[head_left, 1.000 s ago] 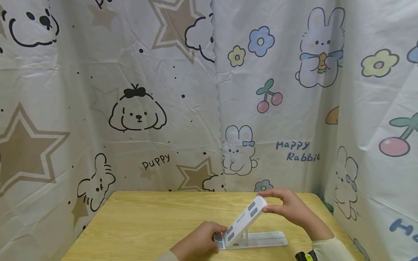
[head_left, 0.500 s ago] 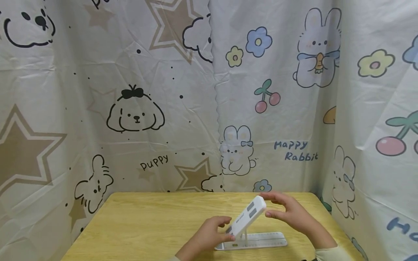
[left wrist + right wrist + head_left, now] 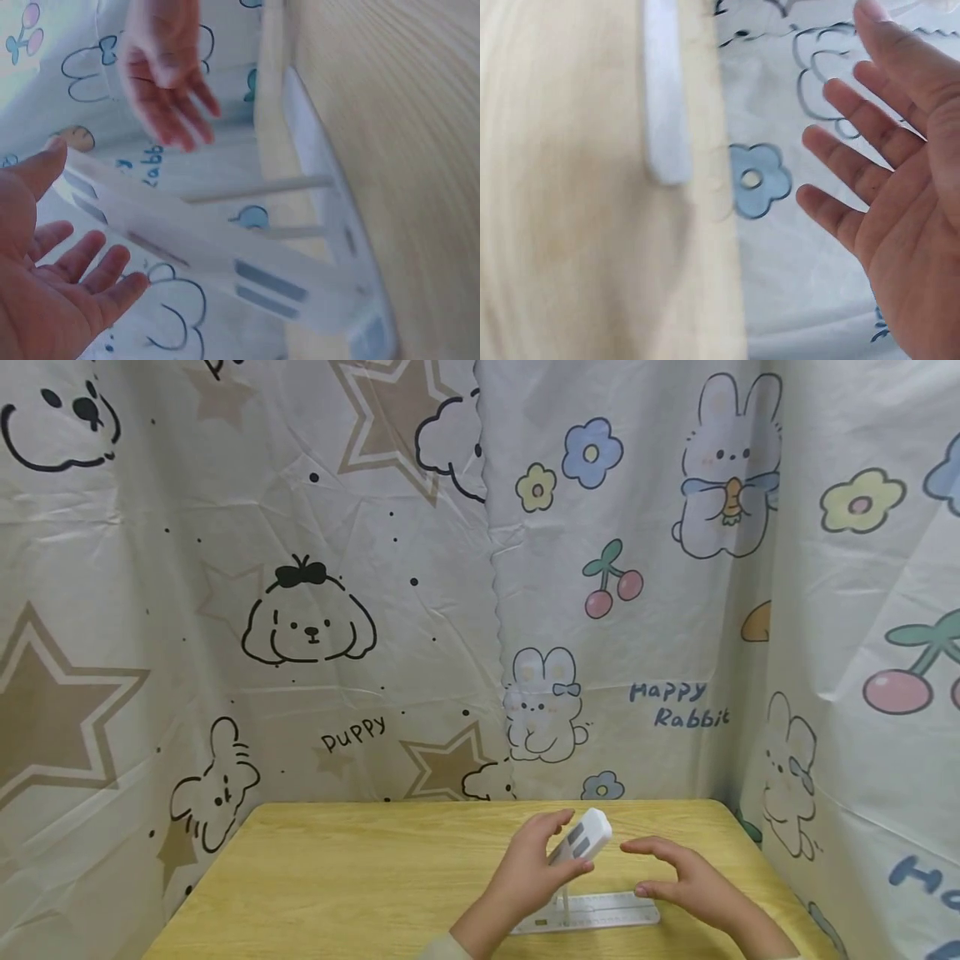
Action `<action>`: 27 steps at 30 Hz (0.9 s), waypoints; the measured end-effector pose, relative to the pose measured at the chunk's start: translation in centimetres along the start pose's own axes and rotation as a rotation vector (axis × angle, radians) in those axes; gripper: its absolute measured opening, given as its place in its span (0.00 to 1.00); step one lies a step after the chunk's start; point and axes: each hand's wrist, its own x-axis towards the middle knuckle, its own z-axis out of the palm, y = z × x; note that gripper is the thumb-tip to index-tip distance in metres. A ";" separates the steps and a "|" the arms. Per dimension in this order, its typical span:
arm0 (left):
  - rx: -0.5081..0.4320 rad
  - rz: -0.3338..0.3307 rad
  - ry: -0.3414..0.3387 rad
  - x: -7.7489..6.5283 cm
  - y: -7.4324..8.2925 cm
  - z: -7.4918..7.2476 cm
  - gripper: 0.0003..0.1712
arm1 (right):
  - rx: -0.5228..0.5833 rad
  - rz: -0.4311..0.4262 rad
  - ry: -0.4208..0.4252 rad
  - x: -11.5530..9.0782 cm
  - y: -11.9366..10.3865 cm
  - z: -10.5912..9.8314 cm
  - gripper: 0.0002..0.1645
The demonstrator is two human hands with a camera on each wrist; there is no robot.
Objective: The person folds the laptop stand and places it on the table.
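Note:
A white folding stand has its panel [image 3: 594,831], with grey pads, tilted up from a long flat base [image 3: 611,910]. Thin struts [image 3: 259,190] prop the panel from behind. My left hand [image 3: 528,864] is around the panel's upper part and hides its lower portion in the head view. In the left wrist view its thumb tip is right at the panel's top corner, and the other fingers are spread apart from it. To the right of the panel, over the base's far end, my right hand [image 3: 693,885] holds nothing, its fingers loosely extended.
The stand rests on a light wood-grain table [image 3: 337,868]. Behind and at both sides hangs a pale curtain [image 3: 420,668] printed with puppies, rabbits, stars and flowers, close to the table's back edge.
My left hand has let go of the stand's lower hinge end and moved up and right along the panel. My right hand has come off the panel's top and moved right and down.

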 end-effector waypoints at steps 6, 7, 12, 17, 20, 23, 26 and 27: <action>-0.062 -0.031 0.026 0.8 1.4 1.1 0.39 | 0.045 0.033 -0.095 -0.8 2.0 0.4 0.25; -0.069 -0.029 0.032 1.0 1.5 1.2 0.39 | 0.057 0.037 -0.107 -0.8 2.3 0.5 0.25; -0.039 -0.018 0.061 1.3 1.7 1.6 0.35 | 0.104 0.064 -0.153 -1.1 4.0 1.0 0.28; 0.000 -0.012 0.067 1.5 1.8 1.5 0.32 | 0.198 0.151 -0.205 -1.1 4.9 1.4 0.34; 0.007 -0.024 0.054 1.4 1.9 1.4 0.32 | 0.256 0.178 -0.225 -1.1 5.2 1.6 0.38; 0.016 -0.037 0.039 1.3 2.0 1.3 0.32 | 0.226 0.179 -0.237 -1.2 5.4 1.7 0.40; 0.029 -0.035 0.030 1.2 2.2 1.3 0.32 | 0.156 0.172 -0.253 -1.4 5.5 1.8 0.37; 0.036 -0.029 0.030 1.1 2.2 1.3 0.32 | 0.126 0.168 -0.258 -1.4 5.6 1.9 0.36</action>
